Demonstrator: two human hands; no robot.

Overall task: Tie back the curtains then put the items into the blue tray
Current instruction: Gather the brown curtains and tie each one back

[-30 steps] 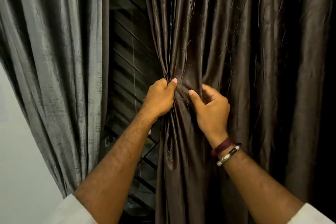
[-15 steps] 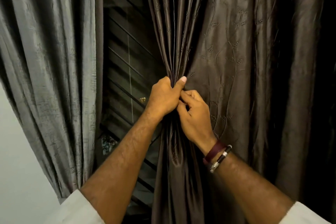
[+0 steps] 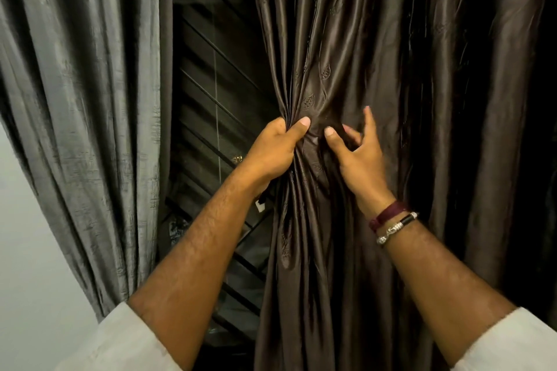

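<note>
While left hand (image 3: 271,150) grips brown curtain (image 3: 346,54), right hand (image 3: 360,159) splayed

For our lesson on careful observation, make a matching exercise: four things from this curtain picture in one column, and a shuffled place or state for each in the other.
Things
1. shiny dark brown curtain
2. matte grey curtain
3. left hand
4. right hand

States
A. hangs loose at the left
B. fingers spread, reaching into folds
C. bunched at the middle
D. grips gathered fabric

Pairs: 1-C, 2-A, 3-D, 4-B
</note>
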